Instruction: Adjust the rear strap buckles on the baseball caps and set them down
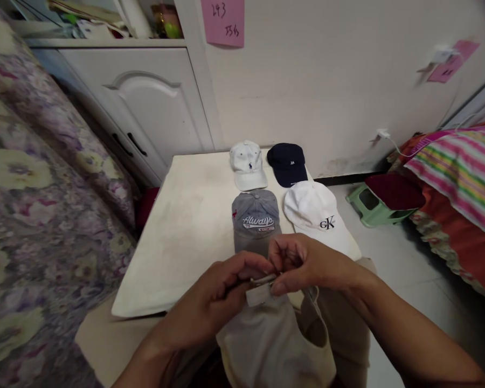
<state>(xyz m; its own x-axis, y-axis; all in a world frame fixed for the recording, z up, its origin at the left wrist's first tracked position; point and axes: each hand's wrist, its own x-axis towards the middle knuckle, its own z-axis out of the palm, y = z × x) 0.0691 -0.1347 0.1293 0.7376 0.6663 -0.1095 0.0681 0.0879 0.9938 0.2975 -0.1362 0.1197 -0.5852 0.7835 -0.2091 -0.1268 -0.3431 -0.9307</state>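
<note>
A beige cap (272, 339) is close to me at the bottom of the head view, its rear opening turned to the right. My left hand (222, 285) pinches the cap's strap (260, 295) from the left. From the right, the thumb and fingers of my right hand (301, 264) close on the same strap. The fingers partly hide the strap's fastening. Just beyond my hands lies a grey cap (256, 215) with "Always" lettering. A white cap (313, 207) marked "CK" lies to its right, partly behind my right hand.
On the cream tabletop (181, 226), a pale cap (248, 161) and a navy cap (286, 161) lie at the back by the wall. A floral curtain (36, 205) hangs at left. A green stool (372, 207) and a bed with striped cover (469, 172) are at right.
</note>
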